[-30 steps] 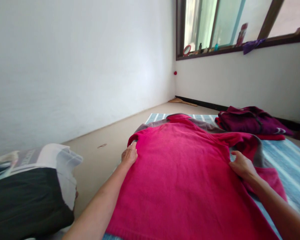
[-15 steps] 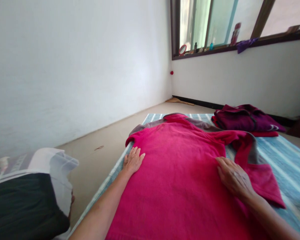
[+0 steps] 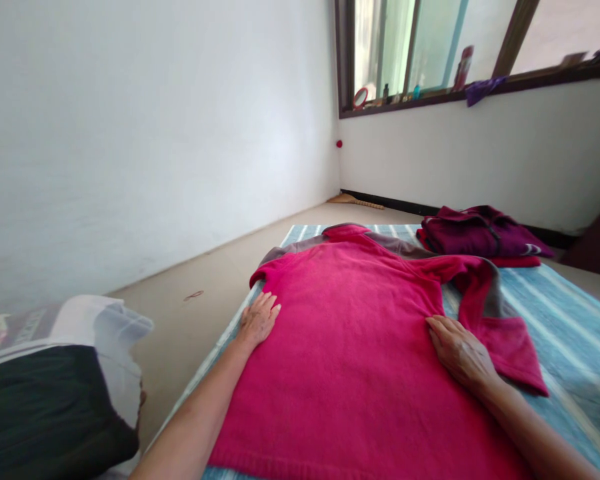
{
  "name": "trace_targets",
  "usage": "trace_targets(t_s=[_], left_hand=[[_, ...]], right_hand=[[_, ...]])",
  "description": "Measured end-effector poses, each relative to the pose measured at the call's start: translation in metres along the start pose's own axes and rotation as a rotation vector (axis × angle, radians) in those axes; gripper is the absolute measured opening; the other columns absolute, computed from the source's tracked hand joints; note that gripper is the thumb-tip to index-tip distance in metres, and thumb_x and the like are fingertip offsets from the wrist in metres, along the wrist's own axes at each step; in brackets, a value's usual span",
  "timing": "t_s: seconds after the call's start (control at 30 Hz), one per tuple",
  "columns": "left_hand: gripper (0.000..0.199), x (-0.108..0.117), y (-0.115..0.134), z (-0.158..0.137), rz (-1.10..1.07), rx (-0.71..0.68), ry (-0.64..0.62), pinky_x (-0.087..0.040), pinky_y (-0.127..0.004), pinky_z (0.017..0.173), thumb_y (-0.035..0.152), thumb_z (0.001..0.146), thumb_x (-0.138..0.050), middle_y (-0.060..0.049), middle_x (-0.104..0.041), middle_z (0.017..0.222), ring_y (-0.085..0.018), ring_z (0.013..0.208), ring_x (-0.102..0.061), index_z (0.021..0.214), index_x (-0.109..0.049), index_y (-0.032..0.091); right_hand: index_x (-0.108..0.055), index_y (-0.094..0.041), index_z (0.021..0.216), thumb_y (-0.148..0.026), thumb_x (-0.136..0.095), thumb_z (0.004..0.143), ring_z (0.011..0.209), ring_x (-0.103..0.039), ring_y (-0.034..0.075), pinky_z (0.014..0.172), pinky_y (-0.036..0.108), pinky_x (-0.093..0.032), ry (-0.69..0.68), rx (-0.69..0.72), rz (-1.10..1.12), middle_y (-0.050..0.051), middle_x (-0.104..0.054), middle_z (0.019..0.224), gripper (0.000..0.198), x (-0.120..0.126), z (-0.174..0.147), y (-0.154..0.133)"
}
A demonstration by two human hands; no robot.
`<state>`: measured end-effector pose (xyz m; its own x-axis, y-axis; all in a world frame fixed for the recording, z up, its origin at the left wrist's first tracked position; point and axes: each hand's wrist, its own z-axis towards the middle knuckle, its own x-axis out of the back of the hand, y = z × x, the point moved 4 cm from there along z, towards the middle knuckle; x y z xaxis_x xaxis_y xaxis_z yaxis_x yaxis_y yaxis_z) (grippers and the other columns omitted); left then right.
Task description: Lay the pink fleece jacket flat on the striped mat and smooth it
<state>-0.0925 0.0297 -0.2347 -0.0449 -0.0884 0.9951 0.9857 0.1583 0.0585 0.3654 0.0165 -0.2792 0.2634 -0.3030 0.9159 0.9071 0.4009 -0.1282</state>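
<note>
A bright pink sweater (image 3: 350, 333) with grey shoulder panels lies spread flat on a blue striped mat (image 3: 565, 313). My left hand (image 3: 258, 319) rests flat, fingers apart, on the sweater's left edge just below the folded-in left sleeve. My right hand (image 3: 459, 352) lies flat on the sweater's right side, next to the right sleeve, which is folded down beside the body. Neither hand grips the cloth.
A folded dark maroon garment (image 3: 480, 230) sits on the mat's far right. A black and white bundle of cloth (image 3: 55, 393) lies on the floor at my left. White walls close in ahead and left; a window sill (image 3: 430, 93) holds small items.
Both hands let go of the sleeves they pinched one second ago and now lie flat on the sweater. The view has shifted slightly right and down.
</note>
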Motion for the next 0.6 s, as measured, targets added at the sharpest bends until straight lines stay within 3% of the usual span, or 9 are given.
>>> trace_targets(t_s=[0.13, 0.23, 0.4, 0.6], left_hand=[[0.045, 0.003, 0.005, 0.001, 0.019, 0.006, 0.019, -0.023, -0.052, 0.11, 0.03, 0.091, -0.038, -0.015, -0.042, 0.143, -0.028, 0.136, -0.032, 0.131, -0.049, 0.013], [0.046, 0.005, 0.011, -0.003, 0.038, -0.048, 0.034, -0.019, -0.047, 0.113, 0.029, 0.091, -0.036, -0.015, -0.041, 0.144, -0.026, 0.137, -0.029, 0.131, -0.049, 0.012], [0.054, -0.006, 0.016, -0.01, 0.026, -0.168, -0.127, -0.025, -0.042, 0.112, 0.036, 0.092, -0.03, -0.011, -0.036, 0.148, -0.022, 0.138, -0.029, 0.138, -0.041, 0.013], [0.056, -0.01, 0.014, -0.012, 0.054, -0.189, -0.089, -0.02, -0.043, 0.113, 0.038, 0.091, -0.028, -0.012, -0.034, 0.149, -0.021, 0.139, -0.027, 0.139, -0.04, 0.012]], right_hand=[[-0.06, -0.019, 0.112, -0.026, -0.032, 0.096, 0.108, -0.057, 0.022, 0.093, 0.035, -0.045, -0.017, -0.022, -0.018, 0.01, -0.061, 0.118, 0.032, 0.004, 0.003, -0.002], [-0.061, -0.019, 0.111, -0.023, -0.034, 0.095, 0.106, -0.058, 0.022, 0.092, 0.034, -0.046, -0.011, -0.029, -0.012, 0.01, -0.062, 0.116, 0.031, 0.01, 0.006, -0.005], [-0.06, -0.016, 0.119, -0.028, -0.039, 0.094, 0.121, -0.049, 0.026, 0.101, 0.04, -0.04, 0.072, 0.017, 0.034, 0.014, -0.056, 0.128, 0.034, 0.019, -0.003, -0.024], [-0.05, -0.011, 0.133, -0.038, -0.042, 0.093, 0.131, -0.039, 0.028, 0.107, 0.046, -0.033, -0.088, -0.017, 0.091, 0.017, -0.044, 0.14, 0.048, 0.012, -0.02, -0.045]])
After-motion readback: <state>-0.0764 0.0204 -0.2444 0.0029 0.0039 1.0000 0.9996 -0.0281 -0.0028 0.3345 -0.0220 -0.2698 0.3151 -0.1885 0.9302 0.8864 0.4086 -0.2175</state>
